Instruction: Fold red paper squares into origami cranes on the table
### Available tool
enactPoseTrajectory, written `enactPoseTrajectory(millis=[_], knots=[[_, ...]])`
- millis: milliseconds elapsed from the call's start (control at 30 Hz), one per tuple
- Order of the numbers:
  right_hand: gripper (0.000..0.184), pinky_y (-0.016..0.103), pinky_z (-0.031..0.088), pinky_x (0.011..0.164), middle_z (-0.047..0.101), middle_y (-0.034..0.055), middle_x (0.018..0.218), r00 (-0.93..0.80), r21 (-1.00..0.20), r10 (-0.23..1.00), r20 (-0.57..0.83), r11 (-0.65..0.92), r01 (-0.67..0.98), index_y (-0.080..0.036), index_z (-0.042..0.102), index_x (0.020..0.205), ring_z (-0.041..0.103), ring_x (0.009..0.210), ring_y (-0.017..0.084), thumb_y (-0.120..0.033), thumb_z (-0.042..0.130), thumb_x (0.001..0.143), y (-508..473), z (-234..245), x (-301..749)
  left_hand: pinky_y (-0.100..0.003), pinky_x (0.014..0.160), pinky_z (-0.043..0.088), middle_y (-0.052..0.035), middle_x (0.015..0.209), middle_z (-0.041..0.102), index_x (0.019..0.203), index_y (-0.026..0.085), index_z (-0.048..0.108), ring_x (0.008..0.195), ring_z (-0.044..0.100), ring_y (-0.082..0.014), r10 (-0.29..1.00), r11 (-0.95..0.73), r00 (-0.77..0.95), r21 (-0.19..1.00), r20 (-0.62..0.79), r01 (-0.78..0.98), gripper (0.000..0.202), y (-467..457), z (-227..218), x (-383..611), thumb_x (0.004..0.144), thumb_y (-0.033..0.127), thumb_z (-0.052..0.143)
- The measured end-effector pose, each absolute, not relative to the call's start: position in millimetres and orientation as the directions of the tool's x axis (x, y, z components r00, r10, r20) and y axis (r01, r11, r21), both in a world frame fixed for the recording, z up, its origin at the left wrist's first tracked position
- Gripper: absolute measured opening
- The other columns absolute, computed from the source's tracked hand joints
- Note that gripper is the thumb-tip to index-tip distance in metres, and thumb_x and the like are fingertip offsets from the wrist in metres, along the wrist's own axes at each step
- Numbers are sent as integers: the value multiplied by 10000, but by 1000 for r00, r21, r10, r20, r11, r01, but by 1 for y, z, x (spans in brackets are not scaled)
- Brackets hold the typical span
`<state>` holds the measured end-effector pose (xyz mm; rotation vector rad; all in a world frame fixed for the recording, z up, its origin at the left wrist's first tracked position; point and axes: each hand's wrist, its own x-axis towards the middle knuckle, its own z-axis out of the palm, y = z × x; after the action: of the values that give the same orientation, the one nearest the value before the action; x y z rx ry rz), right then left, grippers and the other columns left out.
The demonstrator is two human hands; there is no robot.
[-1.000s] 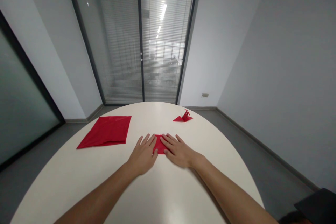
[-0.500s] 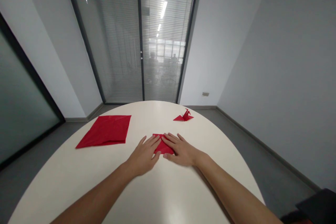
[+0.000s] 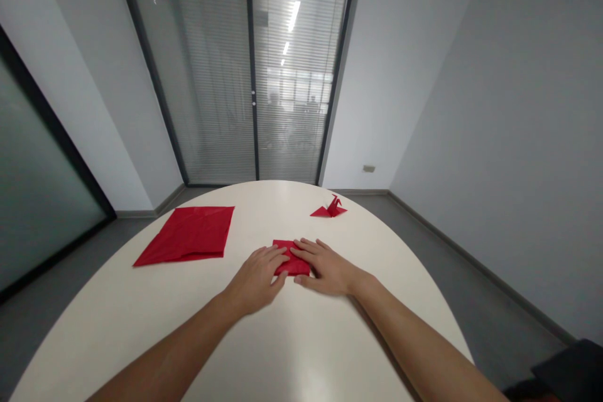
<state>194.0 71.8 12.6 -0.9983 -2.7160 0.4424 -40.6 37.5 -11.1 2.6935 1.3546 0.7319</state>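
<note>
A small folded piece of red paper (image 3: 288, 254) lies on the round white table (image 3: 292, 339) in front of me. My left hand (image 3: 254, 278) rests at its left edge, fingers bent inward against the paper. My right hand (image 3: 323, 267) lies flat on its right part, fingers stretched out and pressing it down. Most of the paper's near edge is hidden under my fingers.
A stack of flat red paper sheets (image 3: 188, 233) lies at the left of the table. A finished red paper crane (image 3: 330, 208) stands at the far right of the table. Beyond the table are glass doors with blinds (image 3: 254, 69) and grey walls.
My left hand's fingers have curled in toward the paper's left edge, and both hands have drawn slightly closer together on the folded paper.
</note>
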Motion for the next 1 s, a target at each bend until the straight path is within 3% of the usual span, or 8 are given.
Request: enactPoseTrajectory(millis=[233,367,500,700,900,1000], knots=[[543,489,373,1139,554,168,1435,-788,-321,560,255,818,477,-167,586,1372,505,1344,309,-397,647,884,77,16,196,-511,1115,414,-98,1356,640,1232,203,637,1265,583,-261,771,-615,503,253,390,747,311,37,-10,-41,950,231,511],[492,465,420,1098,617,168,1362,-791,-330,541,285,830,449,-159,638,1297,551,1292,306,-406,659,873,76,20,196,-507,1104,422,-94,1341,651,1198,208,642,1258,589,-253,763,-624,507,250,401,741,285,37,-8,-41,951,210,499],[291,407,457,1038,704,118,1225,-792,-329,540,284,831,448,-189,703,1147,616,1186,266,-334,604,914,72,27,193,-503,1093,430,-94,1271,684,1083,195,650,1200,619,-249,759,-629,510,253,404,735,213,37,-5,-40,951,186,483],[196,347,478,917,738,83,1042,-741,-299,618,261,782,547,-189,698,1005,653,1003,223,-261,519,973,71,26,189,-486,1051,463,-88,1171,708,981,195,621,1135,635,-255,769,-614,489,262,412,745,183,38,-4,-40,959,161,442],[193,321,460,817,713,74,958,-636,-282,720,276,694,663,-194,668,1034,639,886,206,-282,500,993,73,20,184,-427,977,506,-67,1145,716,899,221,602,1038,658,-237,786,-594,459,295,415,749,174,37,0,-38,929,130,457],[180,318,456,814,704,70,961,-590,-300,754,290,657,692,-202,649,1083,633,891,206,-277,517,985,73,16,179,-398,900,536,-63,1070,725,949,220,604,973,670,-234,818,-554,418,347,395,757,157,36,0,-39,895,117,498]])
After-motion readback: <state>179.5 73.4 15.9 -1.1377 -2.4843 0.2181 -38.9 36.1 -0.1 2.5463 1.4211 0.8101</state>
